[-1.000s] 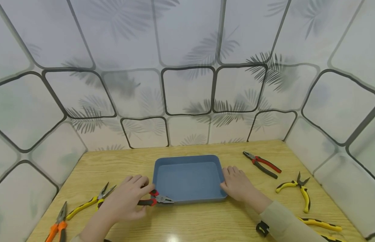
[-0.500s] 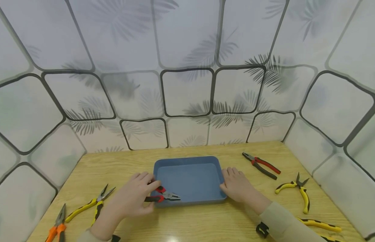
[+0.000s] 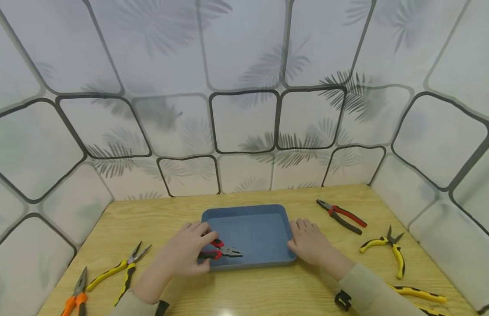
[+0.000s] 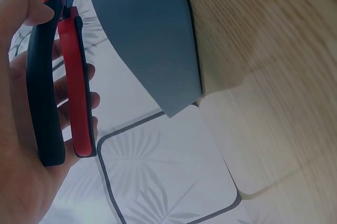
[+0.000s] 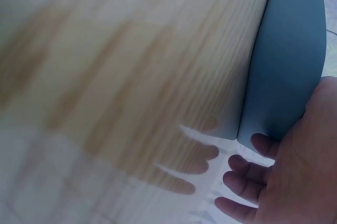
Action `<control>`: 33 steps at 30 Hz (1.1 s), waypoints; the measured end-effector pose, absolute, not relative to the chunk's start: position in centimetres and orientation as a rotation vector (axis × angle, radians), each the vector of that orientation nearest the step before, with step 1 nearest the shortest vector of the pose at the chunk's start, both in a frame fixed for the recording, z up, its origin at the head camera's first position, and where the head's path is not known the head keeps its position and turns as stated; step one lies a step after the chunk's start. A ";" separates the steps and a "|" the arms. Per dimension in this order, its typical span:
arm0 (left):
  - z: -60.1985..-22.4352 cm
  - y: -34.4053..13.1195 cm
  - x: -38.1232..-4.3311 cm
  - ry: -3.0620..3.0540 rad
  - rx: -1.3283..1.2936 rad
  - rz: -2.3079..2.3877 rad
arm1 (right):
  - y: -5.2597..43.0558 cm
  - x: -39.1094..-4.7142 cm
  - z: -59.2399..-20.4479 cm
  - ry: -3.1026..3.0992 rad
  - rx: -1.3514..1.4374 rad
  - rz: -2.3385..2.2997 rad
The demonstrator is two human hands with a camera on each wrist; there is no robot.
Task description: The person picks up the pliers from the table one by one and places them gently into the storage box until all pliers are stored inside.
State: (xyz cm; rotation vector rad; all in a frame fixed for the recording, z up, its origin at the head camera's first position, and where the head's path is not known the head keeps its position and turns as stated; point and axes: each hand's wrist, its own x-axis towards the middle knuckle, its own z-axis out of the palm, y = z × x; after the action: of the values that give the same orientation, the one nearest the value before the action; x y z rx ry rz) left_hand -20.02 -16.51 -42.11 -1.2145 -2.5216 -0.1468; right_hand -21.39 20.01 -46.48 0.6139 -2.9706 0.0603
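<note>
The upper part and both sides of the head view are filled by a pale wall covering (image 3: 244,118), patterned with dark-outlined squares and grey fronds. Beneath it, a light wooden tabletop (image 3: 248,289) is spread across the lower part. A shallow blue tray (image 3: 256,232) is set on the wood, just below the centre of the frame, its long axis laid nearly level from left to right.

The tray's left side is partly covered by the left hand (image 3: 187,251), by which the held pliers (image 3: 226,251) are gripped, the handles clamped between thumb and curled fingers. The nose is seen over the tray's lower left, pointed to the right and tipped slightly down, roughly along the tray's length; whether the tray is touched by it cannot be told. In the left wrist view, the nose is pointed at the top edge. The tray's right end is touched by the right hand (image 3: 307,240), its fingers loosely extended and slightly apart.

Yellow-handled pliers (image 3: 130,261) are seen at lower left, nose up and right; red-handled pliers (image 3: 333,211) at right of centre, nose up and left; orange-handled pliers (image 3: 78,291) are cut off at the lower left edge.
</note>
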 end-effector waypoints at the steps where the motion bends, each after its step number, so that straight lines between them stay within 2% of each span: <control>1: -42.2 -16.4 -20.1 -2.524 -1.218 -0.139 | 20.0 -21.4 -46.5 -2.974 0.614 0.060; 33: -43.8 -13.2 -22.3 -2.596 -1.234 -0.132 | 20.1 -21.4 -46.5 -2.951 0.617 0.069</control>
State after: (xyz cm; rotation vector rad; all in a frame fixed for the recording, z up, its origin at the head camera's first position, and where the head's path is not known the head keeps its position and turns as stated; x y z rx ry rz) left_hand -22.32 -13.19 -43.83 -1.2342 -2.5964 -0.1323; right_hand -21.37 20.12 -46.52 0.6173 -2.9508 0.0689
